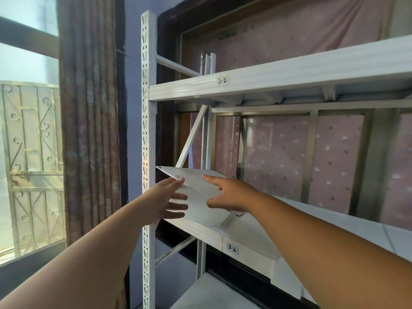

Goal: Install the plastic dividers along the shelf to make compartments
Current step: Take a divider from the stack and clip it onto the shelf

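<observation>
A white plastic divider (pixel 196 181) is held tilted at the left end of the shelf labelled 3-2 (pixel 252 233); its top corner points toward the front upright. My left hand (pixel 166 199) pinches the divider's near edge between thumb and fingers, the other fingers spread. My right hand (pixel 227 192) grips the divider's right side, thumb on top. The divider's lower end rests near the shelf surface, partly hidden behind my right hand.
The white metal rack has a perforated front upright (pixel 148 130), a diagonal brace (pixel 192 137) behind the divider, and an upper shelf labelled 2-2 (pixel 267 79). A brown curtain (pixel 89 119) and a window (pixel 29 130) are to the left. A lower shelf (pixel 211 293) lies below.
</observation>
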`<state>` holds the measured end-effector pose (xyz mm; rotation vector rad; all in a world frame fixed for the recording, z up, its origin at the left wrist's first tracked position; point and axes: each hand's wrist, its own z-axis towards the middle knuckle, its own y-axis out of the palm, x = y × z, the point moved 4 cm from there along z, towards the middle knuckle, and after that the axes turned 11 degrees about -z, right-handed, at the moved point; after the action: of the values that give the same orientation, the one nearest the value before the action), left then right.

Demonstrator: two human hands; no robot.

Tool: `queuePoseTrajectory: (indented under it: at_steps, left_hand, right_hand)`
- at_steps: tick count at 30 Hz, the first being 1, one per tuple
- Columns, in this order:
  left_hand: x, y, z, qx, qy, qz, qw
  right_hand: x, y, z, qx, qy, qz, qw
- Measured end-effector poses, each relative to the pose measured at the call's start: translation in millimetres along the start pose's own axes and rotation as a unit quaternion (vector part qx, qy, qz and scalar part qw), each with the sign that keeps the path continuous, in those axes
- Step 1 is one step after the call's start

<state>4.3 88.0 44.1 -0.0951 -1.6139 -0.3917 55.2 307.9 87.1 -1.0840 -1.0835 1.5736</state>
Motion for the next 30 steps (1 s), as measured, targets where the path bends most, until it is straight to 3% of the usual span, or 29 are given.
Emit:
queuePoseTrajectory:
  at_steps: [7, 11, 16, 24, 30]
  left_hand:
    - [15, 74, 5, -0.187, 0.085, -0.138, 0.969]
    - [25, 107, 3, -0.26, 0.125, -0.146, 0.946]
    - [31, 138, -10, -0.264, 0.16, -0.114, 0.944]
    - [31, 202, -25, -0.271, 0.192, -0.057, 0.941]
    - [10, 235, -28, -0.317, 0.197, -0.031, 0.927]
  right_hand:
    - [21, -37, -28, 0.02, 0.014, 0.117, 0.993]
    - [28, -32, -40, 0.018, 0.015, 0.179, 0.983]
    - [32, -24, -57, 0.06, 0.004, 0.234, 0.97]
    - [68, -31, -114, 0.087, 0.042, 0.332, 0.938]
    - [89, -18, -141, 0.113, 0.099, 0.342, 0.928]
